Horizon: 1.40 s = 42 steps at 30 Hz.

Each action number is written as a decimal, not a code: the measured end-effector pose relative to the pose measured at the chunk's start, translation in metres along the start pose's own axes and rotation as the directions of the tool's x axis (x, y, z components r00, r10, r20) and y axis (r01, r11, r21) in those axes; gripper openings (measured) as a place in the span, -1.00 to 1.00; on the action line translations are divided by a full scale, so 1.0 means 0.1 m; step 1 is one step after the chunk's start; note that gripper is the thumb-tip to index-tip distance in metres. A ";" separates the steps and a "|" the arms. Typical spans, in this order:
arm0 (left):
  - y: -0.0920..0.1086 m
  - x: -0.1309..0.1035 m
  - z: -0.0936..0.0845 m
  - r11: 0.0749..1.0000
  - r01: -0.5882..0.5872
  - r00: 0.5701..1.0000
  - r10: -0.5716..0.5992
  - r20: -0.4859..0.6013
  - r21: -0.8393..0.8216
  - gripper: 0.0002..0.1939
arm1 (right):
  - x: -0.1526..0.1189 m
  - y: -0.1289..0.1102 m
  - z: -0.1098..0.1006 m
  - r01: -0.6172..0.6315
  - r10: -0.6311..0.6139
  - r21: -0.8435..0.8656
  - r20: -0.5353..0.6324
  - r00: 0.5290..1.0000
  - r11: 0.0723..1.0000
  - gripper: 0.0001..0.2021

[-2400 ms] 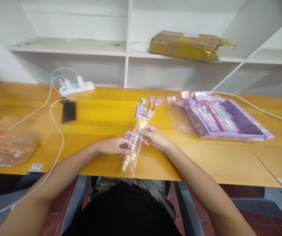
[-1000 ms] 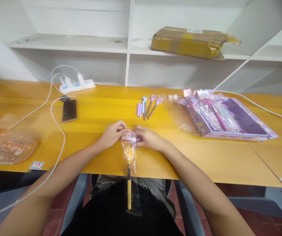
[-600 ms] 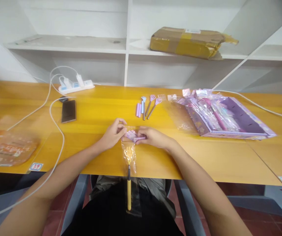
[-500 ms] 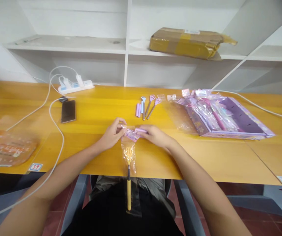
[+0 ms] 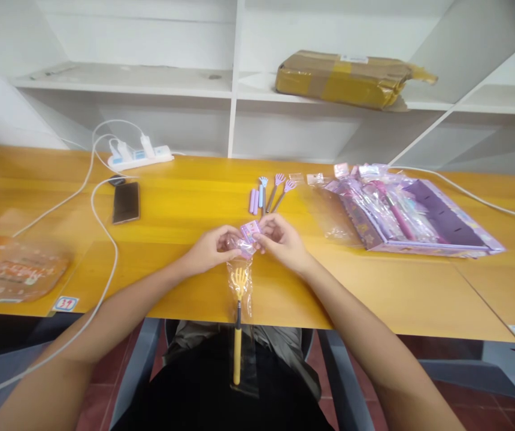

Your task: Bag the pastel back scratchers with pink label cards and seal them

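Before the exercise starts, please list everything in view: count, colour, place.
Table: one, yellow, across view
Shelf: one, white, behind table
Parcel: one, brown, on shelf
Bagged scratcher: one, yellow, over table's front edge
Small cards: count unclear, purple, just behind it
Loose scratchers: three, two purple, one blue, table centre
Tubes: three, two purple, one blue, beside those
Box: one, purple, right on table
Packets: count unclear, pink and purple, mostly in box
Phone: one, black, left on table
Power strip: one, white, behind phone
Cables: several, white, left and right
Pouch: one, orange, far left
Labels: two, white, table's front edge
Chairs: count unclear, grey, below table
Left hand: one, at small cards
Right hand: one, at small cards
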<state>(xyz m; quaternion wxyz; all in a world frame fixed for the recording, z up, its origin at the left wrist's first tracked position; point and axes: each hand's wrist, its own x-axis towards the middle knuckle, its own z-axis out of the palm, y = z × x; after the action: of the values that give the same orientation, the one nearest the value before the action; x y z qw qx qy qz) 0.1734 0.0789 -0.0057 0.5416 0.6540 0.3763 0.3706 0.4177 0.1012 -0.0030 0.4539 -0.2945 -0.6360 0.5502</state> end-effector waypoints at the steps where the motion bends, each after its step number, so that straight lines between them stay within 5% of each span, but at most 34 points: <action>1: 0.00 0.00 0.00 1.000 0.003 1.000 -0.003 0.001 -0.014 -0.54 | 0.00 0.02 0.01 0.007 -0.007 -0.021 -0.010 1.000 1.000 -0.61; 9: 0.05 0.00 0.01 0.990 0.027 0.999 -0.020 0.048 -0.138 -0.39 | 0.02 0.03 -0.03 0.102 -0.129 -0.338 -0.059 0.990 0.935 -0.70; 18: 0.03 0.01 -0.05 0.967 0.019 0.987 0.023 0.159 -0.256 -0.39 | 0.01 0.00 -0.06 0.174 -0.205 -0.460 -0.017 0.979 0.871 -0.78; 24: 0.06 0.01 -0.04 0.921 0.010 0.989 0.048 0.139 -0.390 -0.41 | 0.00 -0.05 -0.09 0.253 -0.296 -0.553 0.012 0.955 0.794 -0.86; 42: 0.06 0.03 -0.06 0.887 0.032 0.987 0.045 0.154 -0.460 -0.39 | -0.01 -0.18 -0.10 0.354 -0.305 -0.523 0.180 0.935 0.776 -0.79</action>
<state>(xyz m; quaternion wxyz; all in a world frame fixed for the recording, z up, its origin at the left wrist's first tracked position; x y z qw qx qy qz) 0.1701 0.0832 0.0016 0.7086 0.5357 0.2306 0.3972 0.4296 0.1011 0.0136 0.4124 -0.2721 -0.8267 0.2693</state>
